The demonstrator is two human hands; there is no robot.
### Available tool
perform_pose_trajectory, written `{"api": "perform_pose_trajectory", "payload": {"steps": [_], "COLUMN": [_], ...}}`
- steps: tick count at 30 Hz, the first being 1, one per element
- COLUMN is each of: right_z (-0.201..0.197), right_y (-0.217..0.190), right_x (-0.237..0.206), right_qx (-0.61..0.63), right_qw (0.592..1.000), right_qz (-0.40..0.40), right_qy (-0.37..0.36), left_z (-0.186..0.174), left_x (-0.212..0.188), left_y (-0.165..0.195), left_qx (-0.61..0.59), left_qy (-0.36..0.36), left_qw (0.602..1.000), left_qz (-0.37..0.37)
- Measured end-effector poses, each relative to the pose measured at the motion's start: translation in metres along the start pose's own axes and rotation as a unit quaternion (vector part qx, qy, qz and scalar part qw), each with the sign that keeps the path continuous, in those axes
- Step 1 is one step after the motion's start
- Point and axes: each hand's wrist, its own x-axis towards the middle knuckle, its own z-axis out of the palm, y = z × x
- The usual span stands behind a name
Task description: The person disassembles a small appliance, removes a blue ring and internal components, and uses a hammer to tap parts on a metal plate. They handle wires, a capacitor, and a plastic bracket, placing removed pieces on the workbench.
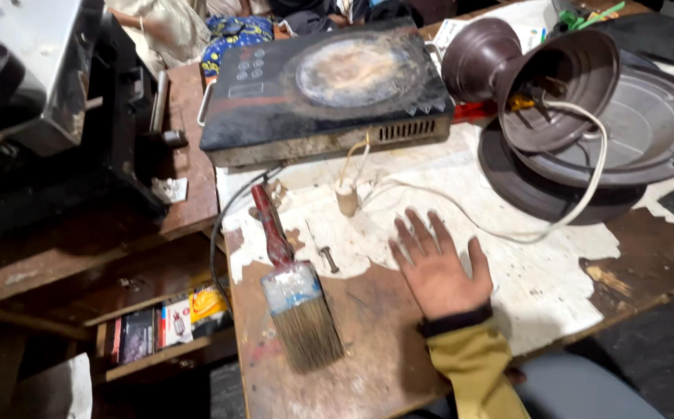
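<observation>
My left hand [438, 271] rests palm down on the worn wooden table [368, 349], fingers spread and holding nothing. Its sleeve is yellow with a dark cuff. A wide paint brush [294, 299] with a red handle lies to the left of the hand, bristles toward me. A small screw [327, 259] lies between brush and hand. Just beyond the fingers stands a small beige cylinder [347, 199] with thin wires. A white cable [538, 225] runs past the fingertips. My right hand is out of sight.
A dirty black induction cooker [329, 85] sits at the back of the table. A brown metal cone housing [538, 77] lies on round grey discs [639, 132] at the right. Dark machinery [50, 116] stands on the left, with a shelf of small boxes [166, 322] below.
</observation>
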Motion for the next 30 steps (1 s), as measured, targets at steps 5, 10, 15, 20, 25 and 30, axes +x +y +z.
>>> {"api": "perform_pose_trajectory", "payload": {"steps": [5,10,15,20,25,30], "right_z": [0.008,0.020,0.015,0.001,-0.006,-0.001], "right_y": [-0.004,-0.002,0.000,0.002,0.006,-0.003], "right_x": [0.007,0.003,-0.004,-0.006,-0.022,-0.043], "right_qx": [0.027,0.019,-0.048,-0.164,-0.425,-0.634], "right_qw": [0.999,1.000,0.997,0.979,0.858,0.623], "right_qz": [-0.026,-0.020,-0.047,-0.108,-0.287,-0.458], "right_qy": [-0.015,-0.005,-0.028,-0.055,-0.032,0.019], "left_z": [-0.032,-0.074,-0.108,-0.117,-0.126,-0.113], "left_x": [-0.016,-0.030,-0.066,-0.098,-0.116,-0.119], "left_y": [0.041,0.078,0.119,0.184,0.249,0.308], "left_qx": [0.001,0.016,0.094,-0.035,-0.118,-0.202], "left_qy": [0.029,0.041,-0.087,-0.069,-0.014,-0.027], "left_qw": [0.998,0.992,0.980,0.959,0.915,0.879], "left_qz": [0.054,0.121,0.155,0.274,0.386,0.431]}}
